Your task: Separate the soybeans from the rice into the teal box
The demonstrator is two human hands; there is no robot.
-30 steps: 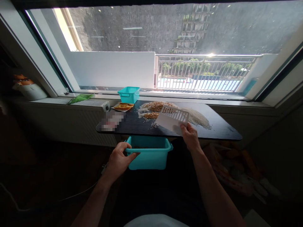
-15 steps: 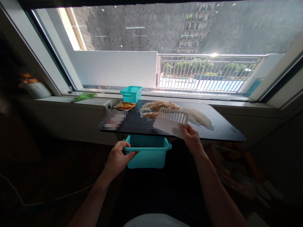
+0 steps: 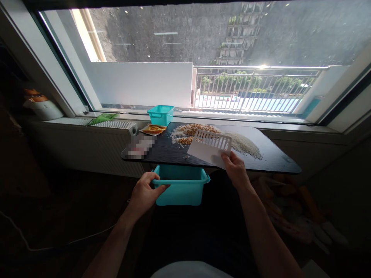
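Note:
With thumb and fingers over its left rim, my left hand [image 3: 146, 193] grips a turquoise plastic bin [image 3: 179, 194] just below the table's front edge. The bin's floor is dark and its contents cannot be made out. My right hand [image 3: 235, 168] pinches the lower right corner of a white slotted plastic scraper [image 3: 205, 152], tilted above the black tabletop. Behind the scraper lies a heap of yellow-brown kernels [image 3: 199, 128] mixed with white grains, partly hidden by it. A pile of white grains, looking like rice [image 3: 245, 146], spreads to its right.
A smaller turquoise basket [image 3: 160, 115] stands at the table's back left, by an orange-brown packet [image 3: 153, 129]. A blurred-out item [image 3: 142, 146] lies at the left of the black table [image 3: 278, 158]. A green cloth [image 3: 102, 119] rests on the radiator [image 3: 87, 143] below the window.
The scraper has shifted very slightly, and a few loose kernels now show on the tabletop by its left corner. My left hand and the bin have hardly moved.

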